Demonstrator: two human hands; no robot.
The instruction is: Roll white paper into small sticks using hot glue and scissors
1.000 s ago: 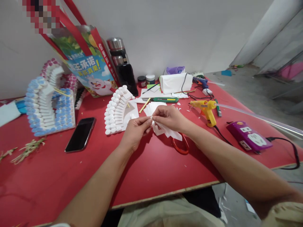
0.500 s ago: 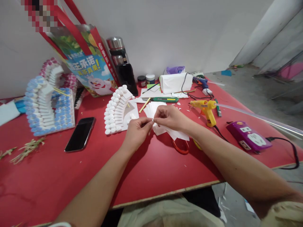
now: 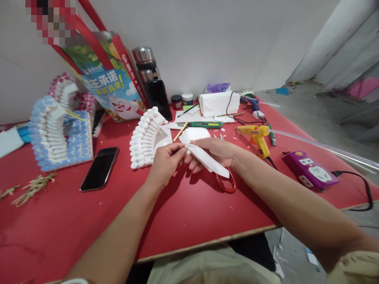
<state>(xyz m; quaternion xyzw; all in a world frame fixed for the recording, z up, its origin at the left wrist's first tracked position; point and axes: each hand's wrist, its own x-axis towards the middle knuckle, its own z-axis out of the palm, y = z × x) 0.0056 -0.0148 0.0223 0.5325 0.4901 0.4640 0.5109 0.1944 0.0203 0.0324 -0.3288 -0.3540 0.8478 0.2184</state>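
Note:
My left hand (image 3: 166, 161) pinches one narrow end of a folded white paper strip (image 3: 211, 158). The strip slants down to the right across my right hand (image 3: 214, 150), which is turned palm up with its fingers stretched out beneath the paper. Part of that palm and the thumb are covered. Below the strip's free end lies the red handle of scissors (image 3: 234, 185). Just behind my hands is a fanned stack of white paper pieces (image 3: 201, 133). Left of them stands a curved white model (image 3: 143, 138) edged with rounded white pieces.
A yellow glue gun (image 3: 260, 144) and a purple power socket (image 3: 314, 171) lie right. A green cutter (image 3: 205, 125) lies behind the stack. Leftward are a phone (image 3: 100, 169), a blue-and-white model (image 3: 50, 134), a shopping bag (image 3: 109, 79) and a steel flask (image 3: 144, 59).
The pinched fingers of my right hand have opened and turned palm up. The white strip now stretches across them, its near end still in my left hand.

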